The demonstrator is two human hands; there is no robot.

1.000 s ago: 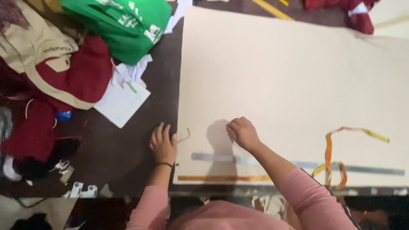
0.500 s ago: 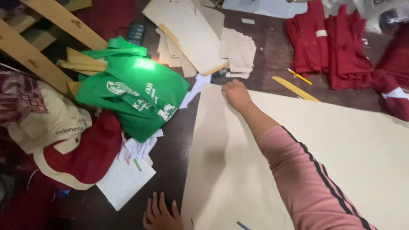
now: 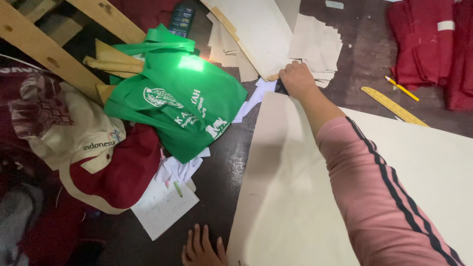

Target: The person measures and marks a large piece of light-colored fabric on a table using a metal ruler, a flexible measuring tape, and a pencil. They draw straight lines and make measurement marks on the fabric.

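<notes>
Our right hand [image 3: 297, 79] is extended far forward, arm straight in a pink sleeve, fingers curled closed at the far corner of the large cream sheet [image 3: 295, 207]; we cannot tell what it grips. Our left hand [image 3: 202, 249] lies flat, fingers spread, touching the sheet's near left edge. A green bag [image 3: 182, 103] sits left, across a bare dark strip.
</notes>
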